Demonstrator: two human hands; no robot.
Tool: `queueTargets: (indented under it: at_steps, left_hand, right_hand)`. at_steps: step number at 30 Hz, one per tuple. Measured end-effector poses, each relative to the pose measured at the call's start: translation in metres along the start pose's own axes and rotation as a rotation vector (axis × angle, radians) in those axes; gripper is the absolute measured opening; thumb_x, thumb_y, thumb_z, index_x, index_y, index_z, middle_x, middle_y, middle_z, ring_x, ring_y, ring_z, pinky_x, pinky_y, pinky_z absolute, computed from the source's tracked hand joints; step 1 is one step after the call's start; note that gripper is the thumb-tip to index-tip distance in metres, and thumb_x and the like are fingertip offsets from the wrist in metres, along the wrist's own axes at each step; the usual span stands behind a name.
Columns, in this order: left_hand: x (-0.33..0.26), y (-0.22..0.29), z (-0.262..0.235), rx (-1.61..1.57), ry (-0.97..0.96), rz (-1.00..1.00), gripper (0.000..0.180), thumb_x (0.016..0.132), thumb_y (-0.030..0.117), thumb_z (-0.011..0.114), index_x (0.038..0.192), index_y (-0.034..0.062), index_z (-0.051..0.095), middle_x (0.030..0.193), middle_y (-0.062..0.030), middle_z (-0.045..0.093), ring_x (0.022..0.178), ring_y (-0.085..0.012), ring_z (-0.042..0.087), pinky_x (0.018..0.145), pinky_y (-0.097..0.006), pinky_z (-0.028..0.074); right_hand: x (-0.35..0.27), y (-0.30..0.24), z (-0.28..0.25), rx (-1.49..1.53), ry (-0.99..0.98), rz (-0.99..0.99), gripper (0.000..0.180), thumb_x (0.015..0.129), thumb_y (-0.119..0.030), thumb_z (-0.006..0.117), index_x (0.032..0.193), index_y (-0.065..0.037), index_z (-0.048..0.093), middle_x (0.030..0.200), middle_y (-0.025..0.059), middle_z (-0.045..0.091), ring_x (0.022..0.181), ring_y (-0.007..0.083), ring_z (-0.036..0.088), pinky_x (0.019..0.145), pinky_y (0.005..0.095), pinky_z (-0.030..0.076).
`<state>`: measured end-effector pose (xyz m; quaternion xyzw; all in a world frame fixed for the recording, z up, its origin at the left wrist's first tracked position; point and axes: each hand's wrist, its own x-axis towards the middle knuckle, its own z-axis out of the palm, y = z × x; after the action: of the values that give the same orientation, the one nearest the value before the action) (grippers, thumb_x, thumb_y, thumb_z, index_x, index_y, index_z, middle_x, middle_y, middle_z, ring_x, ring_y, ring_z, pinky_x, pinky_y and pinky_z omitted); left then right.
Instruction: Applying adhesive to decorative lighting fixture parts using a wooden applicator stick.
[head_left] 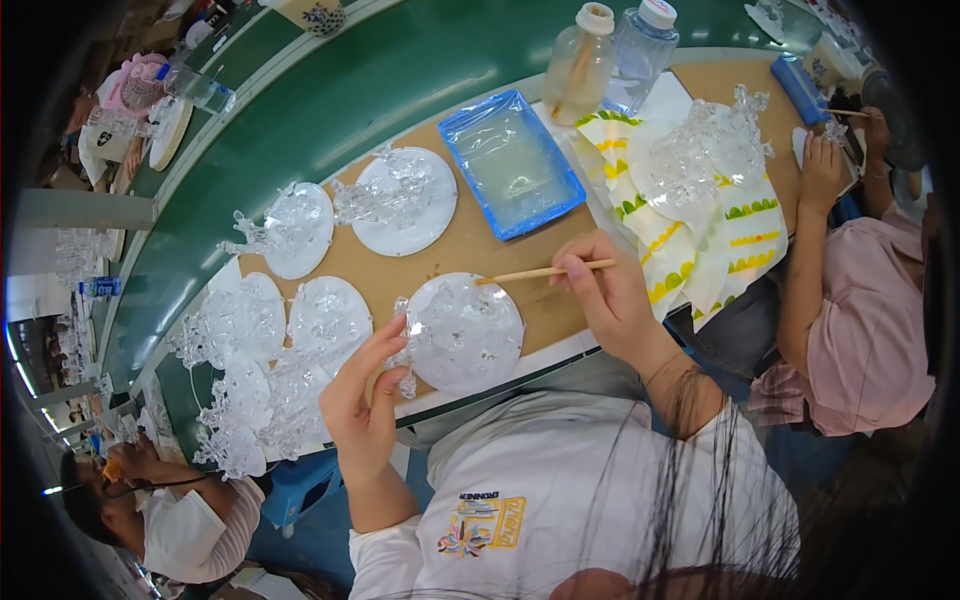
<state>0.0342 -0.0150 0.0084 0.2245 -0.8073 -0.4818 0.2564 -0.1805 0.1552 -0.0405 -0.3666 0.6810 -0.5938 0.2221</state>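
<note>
In the head view, at centre frame, our left hand [365,400] grips the near edge of a white disc [466,331] carrying clear glass pieces on the bench [470,250]. Our right hand [610,290] pinches a wooden stick [545,271], its tip over the disc. We judge we're dabbing pieces; steady, fine placement seems needed.

left hand [365,395] covers the near left rim of the white disc [465,330] | right hand [612,295] hides the far end of the wooden stick [530,272] | clear figures on the stacked discs [265,380] blur together, shapes unreadable | neighbour's hand [822,170] hides its work | bottles [610,55] cut by top edge
</note>
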Motion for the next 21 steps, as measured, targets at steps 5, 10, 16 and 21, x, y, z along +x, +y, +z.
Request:
queueTargets:
  at_steps: [5, 10, 16, 21]
  left_hand:
    - [0.009, 0.003, -0.005, 0.017, -0.03, 0.039, 0.025, 0.077, -0.012, 0.06, 0.101, -0.0048, 0.065, 0.111, -0.0175, 0.066, 0.103, -0.0247, 0.065, 0.091, -0.031, 0.048]
    - [0.009, -0.001, -0.005, 0.008, -0.026, 0.053, 0.024, 0.077, -0.012, 0.061, 0.1, -0.0049, 0.065, 0.107, -0.0165, 0.068, 0.101, -0.0241, 0.065, 0.089, -0.03, 0.049]
    - [0.009, -0.003, -0.004, 0.014, 0.006, 0.075, 0.024, 0.076, -0.012, 0.062, 0.098, -0.0052, 0.064, 0.106, -0.0159, 0.068, 0.098, -0.0242, 0.066, 0.087, -0.03, 0.049]
    - [0.009, -0.004, -0.004, -0.027, 0.017, 0.057, 0.023, 0.076, -0.012, 0.061, 0.098, -0.0055, 0.064, 0.105, -0.0165, 0.068, 0.098, -0.0242, 0.066, 0.087, -0.03, 0.049]
  right_hand:
    - [-0.008, 0.001, -0.008, -0.105, -0.048, -0.042, 0.013, 0.097, -0.008, 0.044, 0.092, 0.0, 0.052, 0.083, 0.0084, 0.058, 0.071, 0.0122, 0.054, 0.066, 0.0235, 0.044]
    - [-0.041, 0.007, -0.012, 0.006, 0.032, -0.073, 0.012, 0.095, -0.008, 0.047, 0.088, -0.001, 0.054, 0.079, 0.0098, 0.059, 0.065, 0.0136, 0.053, 0.06, 0.0252, 0.042]
    - [-0.063, 0.004, -0.009, 0.141, 0.061, -0.062, 0.014, 0.096, -0.01, 0.046, 0.088, -0.001, 0.053, 0.079, 0.0104, 0.058, 0.065, 0.0141, 0.053, 0.06, 0.025, 0.043]
    - [-0.054, 0.006, -0.006, 0.037, 0.106, -0.099, 0.015, 0.091, -0.008, 0.049, 0.082, 0.0, 0.058, 0.075, 0.0112, 0.061, 0.062, 0.019, 0.056, 0.057, 0.0283, 0.044]
